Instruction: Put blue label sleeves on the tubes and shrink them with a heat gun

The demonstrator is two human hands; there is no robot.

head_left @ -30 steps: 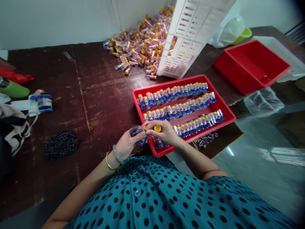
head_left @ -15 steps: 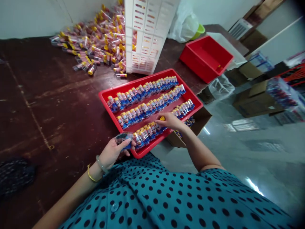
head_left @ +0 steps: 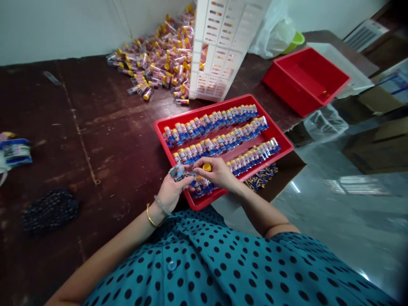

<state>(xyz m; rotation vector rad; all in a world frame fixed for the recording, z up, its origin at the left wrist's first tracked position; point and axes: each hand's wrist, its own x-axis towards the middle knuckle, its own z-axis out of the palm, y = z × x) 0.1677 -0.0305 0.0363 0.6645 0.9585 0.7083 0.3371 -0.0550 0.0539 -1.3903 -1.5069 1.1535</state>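
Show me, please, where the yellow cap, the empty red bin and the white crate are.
yellow cap (head_left: 207, 167), head view, its top.
empty red bin (head_left: 288, 87), head view, its near wall.
white crate (head_left: 219, 46), head view, its slotted side.

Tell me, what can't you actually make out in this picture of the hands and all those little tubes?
All in the head view:
- Labels on the tubes in the red tray: too small and blurred to read.
- The tube under the yellow cap: covered by the right hand.
- What the left hand pinches: a small clear wrapper or tube, too blurred to tell.
- The pile of tubes: partly hidden behind the white crate.
- The dark bundle: too dim to identify.
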